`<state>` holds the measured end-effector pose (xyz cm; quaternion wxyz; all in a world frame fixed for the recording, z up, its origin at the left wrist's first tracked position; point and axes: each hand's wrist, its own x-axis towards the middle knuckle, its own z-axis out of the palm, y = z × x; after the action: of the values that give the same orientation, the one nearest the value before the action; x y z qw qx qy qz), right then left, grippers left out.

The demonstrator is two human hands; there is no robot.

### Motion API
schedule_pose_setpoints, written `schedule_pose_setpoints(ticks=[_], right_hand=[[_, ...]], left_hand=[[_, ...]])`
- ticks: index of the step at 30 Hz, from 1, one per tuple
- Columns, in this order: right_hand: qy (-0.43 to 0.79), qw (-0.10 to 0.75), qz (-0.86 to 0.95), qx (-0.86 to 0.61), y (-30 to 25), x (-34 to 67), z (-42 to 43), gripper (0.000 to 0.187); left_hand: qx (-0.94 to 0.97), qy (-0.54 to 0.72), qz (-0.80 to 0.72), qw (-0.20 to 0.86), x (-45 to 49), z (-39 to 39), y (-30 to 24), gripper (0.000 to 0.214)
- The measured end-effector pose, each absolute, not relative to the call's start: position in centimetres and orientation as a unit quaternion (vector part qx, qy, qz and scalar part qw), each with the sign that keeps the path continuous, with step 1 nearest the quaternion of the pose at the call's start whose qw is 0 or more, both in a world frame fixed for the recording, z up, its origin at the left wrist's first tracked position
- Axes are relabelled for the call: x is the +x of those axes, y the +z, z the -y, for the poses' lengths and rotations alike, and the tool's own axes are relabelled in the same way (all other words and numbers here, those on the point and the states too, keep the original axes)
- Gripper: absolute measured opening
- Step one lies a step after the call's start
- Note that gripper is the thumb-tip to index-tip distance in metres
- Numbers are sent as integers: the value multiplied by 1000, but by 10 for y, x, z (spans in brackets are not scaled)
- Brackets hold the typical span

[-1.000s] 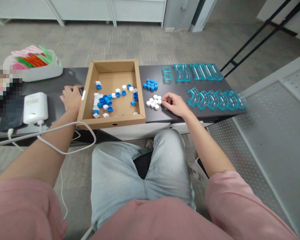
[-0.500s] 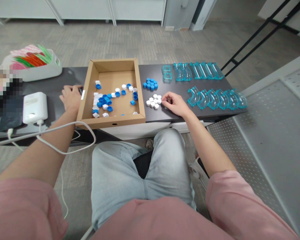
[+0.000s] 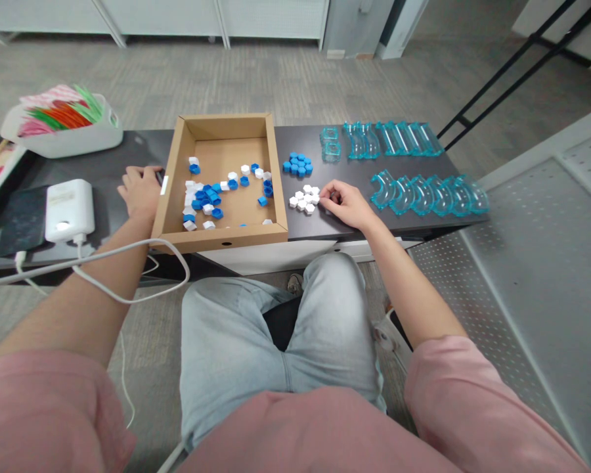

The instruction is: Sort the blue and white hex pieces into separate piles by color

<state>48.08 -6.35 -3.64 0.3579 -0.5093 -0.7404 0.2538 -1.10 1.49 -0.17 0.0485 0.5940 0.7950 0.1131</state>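
Note:
My right hand (image 3: 345, 205) rests on the dark table with curled fingers. Its fingertips pinch at the right edge of a flat cluster of white hexagonal pieces (image 3: 305, 199), on the outermost piece. Behind that cluster lies a similar group of blue hexagonal pieces (image 3: 297, 165). My left hand (image 3: 142, 192) lies palm down beside the left wall of a cardboard box (image 3: 221, 238), fingers bent but apart, with the fingertips close to the wall. A dark patch by them is unclear. Loose blue and white hexagonal pieces (image 3: 209, 195) are scattered inside the box, some upturned and hollow.
Clear teal plastic curved pieces (image 3: 422, 196), straight pieces (image 3: 408, 139) and square pieces (image 3: 331, 152) are lined up at the right. At the left are a white basket (image 3: 86, 139) of coloured strips, a white power adapter (image 3: 69, 210) and its cable (image 3: 123, 247) across my left forearm.
The view shifts very slightly. Both hands and the pieces keep their places.

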Motion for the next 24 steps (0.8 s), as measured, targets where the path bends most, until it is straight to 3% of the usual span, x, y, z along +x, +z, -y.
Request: schedule_pose_setpoints(ticks=[24], right_hand=[[252, 363, 741, -505, -36, 481, 63, 10]], left_hand=[[597, 114, -793, 44, -12, -16, -3, 60]])
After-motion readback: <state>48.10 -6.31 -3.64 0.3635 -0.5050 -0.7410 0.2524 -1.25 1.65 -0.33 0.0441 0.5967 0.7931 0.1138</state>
